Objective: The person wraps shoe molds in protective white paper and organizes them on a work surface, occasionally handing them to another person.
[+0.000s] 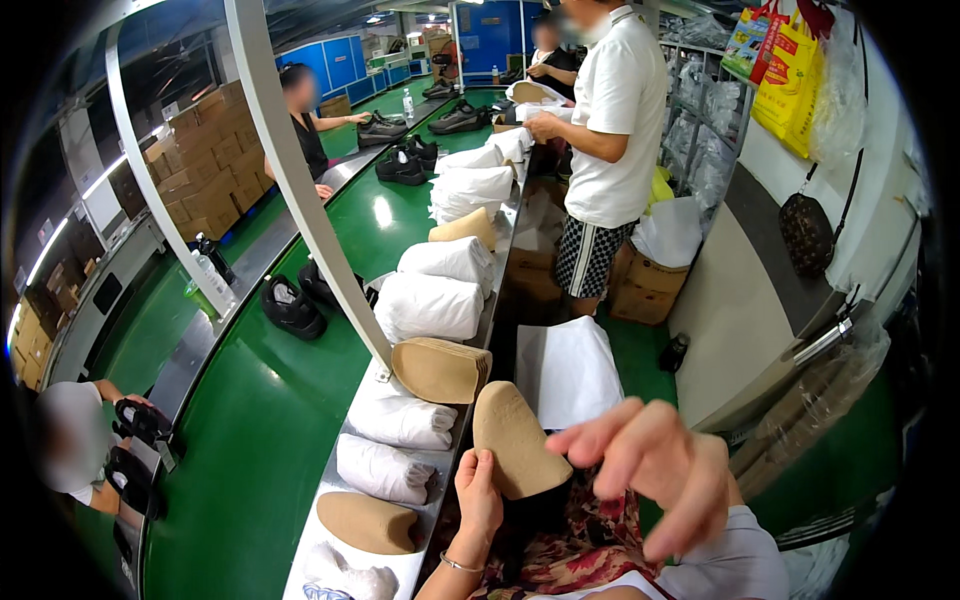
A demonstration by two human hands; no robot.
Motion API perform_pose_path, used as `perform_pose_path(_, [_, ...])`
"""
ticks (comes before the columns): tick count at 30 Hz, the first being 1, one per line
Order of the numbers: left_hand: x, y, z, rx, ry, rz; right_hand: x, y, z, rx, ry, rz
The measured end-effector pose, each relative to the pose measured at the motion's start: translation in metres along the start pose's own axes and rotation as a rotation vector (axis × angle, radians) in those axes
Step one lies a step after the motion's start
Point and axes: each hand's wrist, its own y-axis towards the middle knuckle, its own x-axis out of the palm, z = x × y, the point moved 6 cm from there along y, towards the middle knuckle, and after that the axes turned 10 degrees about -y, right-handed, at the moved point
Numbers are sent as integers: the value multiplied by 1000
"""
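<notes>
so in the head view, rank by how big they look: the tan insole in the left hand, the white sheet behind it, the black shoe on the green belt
1. white sheet
2. tan insole, though it sits nearer the camera than the other two
3. black shoe

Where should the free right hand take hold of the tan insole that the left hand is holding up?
Probably the rounded upper end of the tan insole, coming from the right. The left hand pinches its lower left edge, the right hand hovers open beside it, and that broad flat end is uncovered.
</notes>
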Motion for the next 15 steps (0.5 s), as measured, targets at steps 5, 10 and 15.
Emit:
perform_pose_path(5, [-10, 4, -1, -13, -16, 28, 17, 14, 5, 46, 47, -249])
perform_pose_path(10, [-11, 4, 1, -19, -29, 31, 22, 19, 8, 104, 84, -257])
perform_pose_path(15, [-4, 4, 2, -30, -50, 22, 27, 18, 19, -163, 136, -192])
